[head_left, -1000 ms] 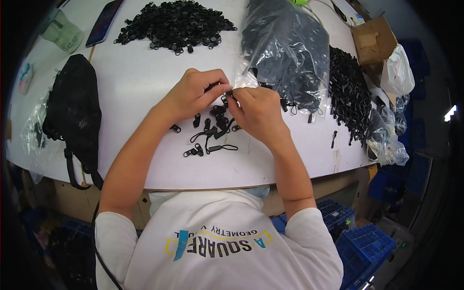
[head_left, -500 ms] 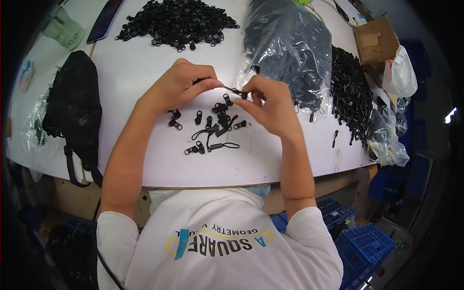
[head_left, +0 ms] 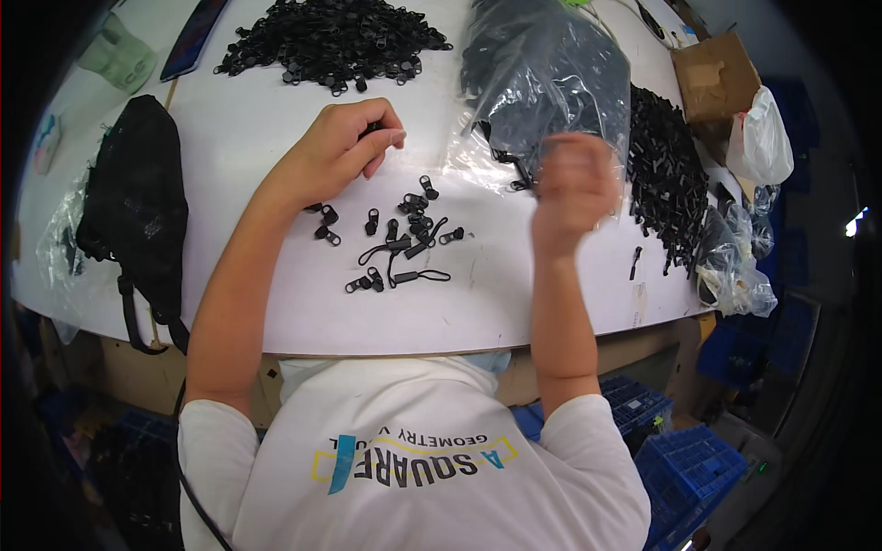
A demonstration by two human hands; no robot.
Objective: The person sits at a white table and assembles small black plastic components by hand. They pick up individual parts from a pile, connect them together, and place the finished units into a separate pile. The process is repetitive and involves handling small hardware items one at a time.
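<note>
My left hand (head_left: 354, 142) is held over the table's middle, its thumb and fingers pinched together. A dark bit shows inside its curl, too hidden to name. My right hand (head_left: 576, 184), smeared by motion, is over the near edge of a clear plastic bag (head_left: 542, 78) of dark pieces. Just left of it are black zipper pulls (head_left: 522, 174) at the bag's edge. Below and between the hands lie scattered black zipper sliders (head_left: 372, 220) and looped cord pulls (head_left: 421, 275) with dark grips.
A heap of black zipper sliders (head_left: 335, 41) lies at the back; a pile of cord pulls (head_left: 666, 179) spreads at the right. A cardboard box (head_left: 717, 78) and a white plastic bag (head_left: 764, 138) stand beyond. At the left are a black bag (head_left: 138, 202), phone (head_left: 195, 37) and greenish cup (head_left: 118, 55).
My hands have parted. The right swung right to the clear bag, and the left rose slightly, no longer joined to the right by a dark cord. Black pieces now show beside the right hand.
</note>
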